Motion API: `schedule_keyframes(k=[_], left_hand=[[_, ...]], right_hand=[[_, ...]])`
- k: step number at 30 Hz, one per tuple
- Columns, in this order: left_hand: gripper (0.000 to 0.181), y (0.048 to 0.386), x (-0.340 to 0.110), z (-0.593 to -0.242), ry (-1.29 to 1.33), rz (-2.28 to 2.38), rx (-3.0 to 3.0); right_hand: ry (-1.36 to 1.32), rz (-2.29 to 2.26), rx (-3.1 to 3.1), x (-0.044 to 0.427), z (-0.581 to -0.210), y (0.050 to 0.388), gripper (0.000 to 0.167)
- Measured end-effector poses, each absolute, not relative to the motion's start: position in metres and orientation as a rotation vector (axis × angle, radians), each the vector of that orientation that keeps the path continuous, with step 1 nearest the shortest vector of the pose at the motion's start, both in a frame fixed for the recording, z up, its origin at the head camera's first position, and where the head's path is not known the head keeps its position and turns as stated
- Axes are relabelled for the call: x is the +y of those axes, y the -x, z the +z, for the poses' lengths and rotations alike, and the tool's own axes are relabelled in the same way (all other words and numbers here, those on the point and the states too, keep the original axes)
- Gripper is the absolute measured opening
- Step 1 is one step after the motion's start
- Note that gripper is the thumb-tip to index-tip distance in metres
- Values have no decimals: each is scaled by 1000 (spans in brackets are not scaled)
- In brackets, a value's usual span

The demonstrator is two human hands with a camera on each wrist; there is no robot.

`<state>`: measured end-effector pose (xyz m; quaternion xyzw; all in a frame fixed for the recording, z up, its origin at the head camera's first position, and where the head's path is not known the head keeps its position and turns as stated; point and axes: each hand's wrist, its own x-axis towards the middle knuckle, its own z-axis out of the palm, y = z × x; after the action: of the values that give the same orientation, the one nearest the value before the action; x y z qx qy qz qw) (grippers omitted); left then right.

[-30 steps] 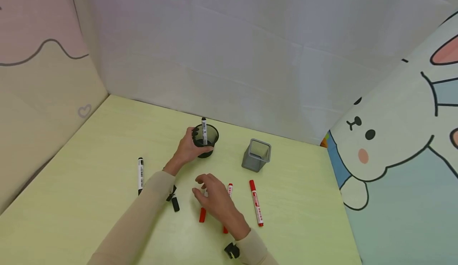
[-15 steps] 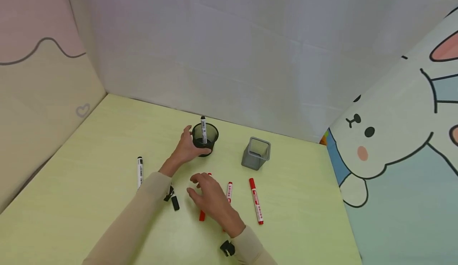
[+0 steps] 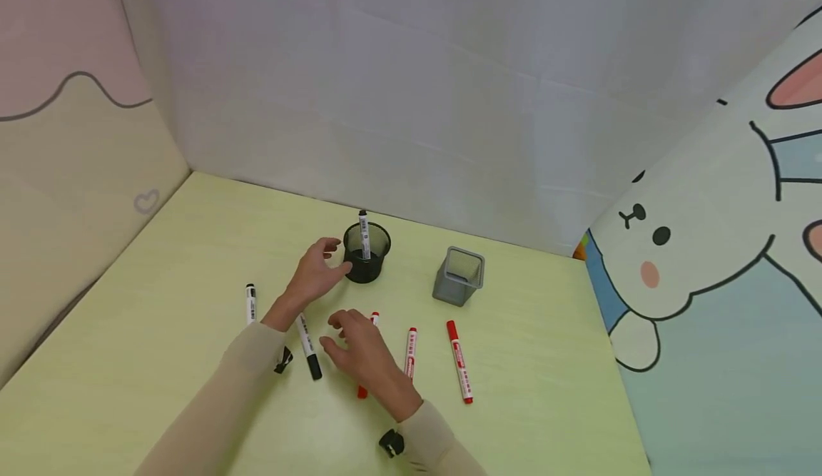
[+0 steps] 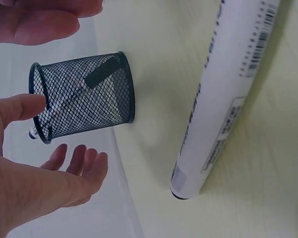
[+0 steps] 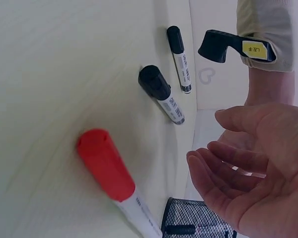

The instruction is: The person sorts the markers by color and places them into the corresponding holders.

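Note:
A round black mesh pen cup (image 3: 363, 267) stands upright near the back wall, a black-capped white marker (image 3: 364, 237) leaning inside it. To its left my left hand (image 3: 313, 276) has fingers apart; in the left wrist view, the thumb overlaps the cup's rim, and whether they touch I cannot tell. My right hand (image 3: 367, 358) hovers with loosely curved fingers, nothing in them. Beneath it lies a partly covered red marker (image 3: 374, 317). Beside the left wrist lies a marker with a black cap (image 3: 313, 366).
A square grey mesh pen cup (image 3: 458, 276) stands right of the round one. Two more red markers (image 3: 459, 362) (image 3: 411, 351) lie in front of it. Another black marker (image 3: 251, 303) is partly behind the left sleeve. Walls border the table at back and sides.
My left hand has let go of the round cup and drawn back to the left. The right hand has shifted slightly left, uncovering more of the red marker's end.

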<state>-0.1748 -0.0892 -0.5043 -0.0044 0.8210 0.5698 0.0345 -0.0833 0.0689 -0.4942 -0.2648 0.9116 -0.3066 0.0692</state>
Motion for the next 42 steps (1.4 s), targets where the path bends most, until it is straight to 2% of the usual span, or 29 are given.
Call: schedule_keyframes(k=[4,20,31,42], left_hand=[[52,171,-96,-504,6,1769,2541],[42,166,-119,-500,34,1750,2570],[37,162,-125,-500,37,1764,2575],[35,164,-125,-499,24,1755,2590]], right_hand=[[767,-923,2740,59,-495,85,29],[645,-665,2827,20,-505,89,30],[606,-607,2792,10,-517,91,13],[525,-707,2747,15,-509,90,20]])
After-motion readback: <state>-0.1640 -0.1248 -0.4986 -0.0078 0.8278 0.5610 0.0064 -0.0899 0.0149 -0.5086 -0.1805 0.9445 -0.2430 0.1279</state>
